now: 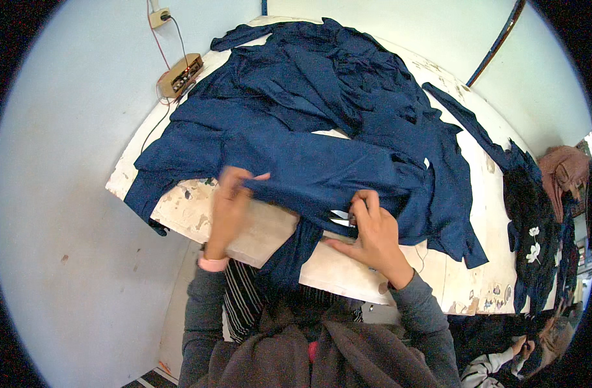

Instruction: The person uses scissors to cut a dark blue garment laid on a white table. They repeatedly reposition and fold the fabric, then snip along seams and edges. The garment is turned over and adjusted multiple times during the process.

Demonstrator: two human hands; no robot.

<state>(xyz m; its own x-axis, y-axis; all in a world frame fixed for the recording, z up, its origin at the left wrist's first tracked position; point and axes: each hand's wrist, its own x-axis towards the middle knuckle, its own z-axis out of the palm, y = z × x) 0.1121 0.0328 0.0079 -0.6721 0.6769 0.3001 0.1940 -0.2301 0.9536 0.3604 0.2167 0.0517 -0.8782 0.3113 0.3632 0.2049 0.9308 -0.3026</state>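
Observation:
A large navy blue cloth garment lies rumpled across the white table, with a strip of it hanging over the near edge. At its near edge, my left hand, somewhat blurred, has its fingers closed on a fold of the cloth. My right hand lies to the right of that, with small metal thread snips held under its curled fingers. The blades point left and rest against the navy fabric. The snips' handle is mostly hidden by the hand.
The worn white table has peeling patches. A brown box with small lights stands at the back left, its cords running to a wall socket. Dark cloth with white flowers hangs at right, near other people and a co-worker's hands.

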